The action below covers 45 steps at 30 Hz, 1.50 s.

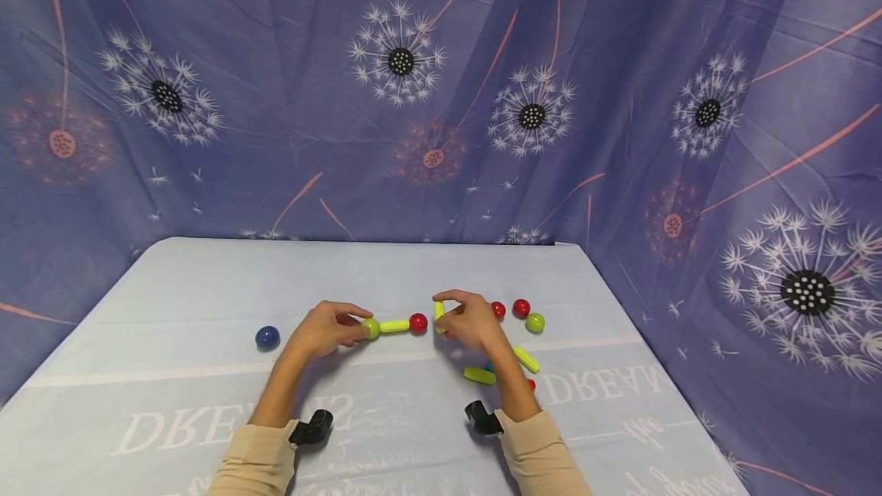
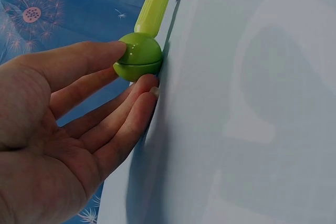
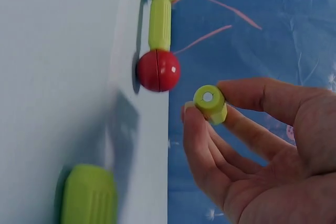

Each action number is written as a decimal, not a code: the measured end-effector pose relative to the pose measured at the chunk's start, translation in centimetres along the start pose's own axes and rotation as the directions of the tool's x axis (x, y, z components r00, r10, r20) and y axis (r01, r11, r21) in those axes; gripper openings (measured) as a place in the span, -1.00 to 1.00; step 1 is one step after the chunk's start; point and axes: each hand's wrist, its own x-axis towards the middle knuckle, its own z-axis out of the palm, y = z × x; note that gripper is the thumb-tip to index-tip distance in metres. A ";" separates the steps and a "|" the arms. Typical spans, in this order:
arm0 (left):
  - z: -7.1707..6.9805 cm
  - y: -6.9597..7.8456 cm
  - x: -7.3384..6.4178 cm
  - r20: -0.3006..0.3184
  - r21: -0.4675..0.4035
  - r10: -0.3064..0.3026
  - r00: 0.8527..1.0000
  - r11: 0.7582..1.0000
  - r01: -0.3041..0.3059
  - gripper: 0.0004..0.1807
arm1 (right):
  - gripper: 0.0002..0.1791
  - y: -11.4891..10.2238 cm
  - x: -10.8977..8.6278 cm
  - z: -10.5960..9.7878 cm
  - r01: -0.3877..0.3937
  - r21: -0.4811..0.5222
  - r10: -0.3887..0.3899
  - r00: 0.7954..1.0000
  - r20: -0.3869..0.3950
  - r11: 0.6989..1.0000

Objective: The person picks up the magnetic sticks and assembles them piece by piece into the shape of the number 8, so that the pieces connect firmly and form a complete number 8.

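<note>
My left hand [image 1: 325, 330] pinches a green ball [image 2: 140, 56] between thumb and fingers, low over the table. In line with that ball come a yellow-green rod [image 1: 395, 325] and then a red ball [image 1: 418, 323], joined end to end. Just right of the red ball, my right hand [image 1: 475, 321] pinches another yellow-green rod [image 3: 212, 107] by thumb and fingertips. In the right wrist view its round end faces the camera, with a pale silvery disc at the centre. A gap separates this rod from the red ball.
On the white-clothed table [image 1: 172, 289], a blue ball [image 1: 267, 337] lies at left. Right of my right hand are red balls [image 1: 521, 308], a green ball [image 1: 535, 322] and loose yellow-green rods [image 1: 527, 359]. My right forearm partly covers some pieces. A patterned purple cloth [image 1: 276, 98] hangs behind.
</note>
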 end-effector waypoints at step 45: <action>0.4 -0.1 0.1 -0.050 -0.072 -0.024 0.998 0.997 0.020 -0.71 | -0.61 -1.5 -0.5 7.1 0.014 0.096 -0.028 0.988 0.155 0.995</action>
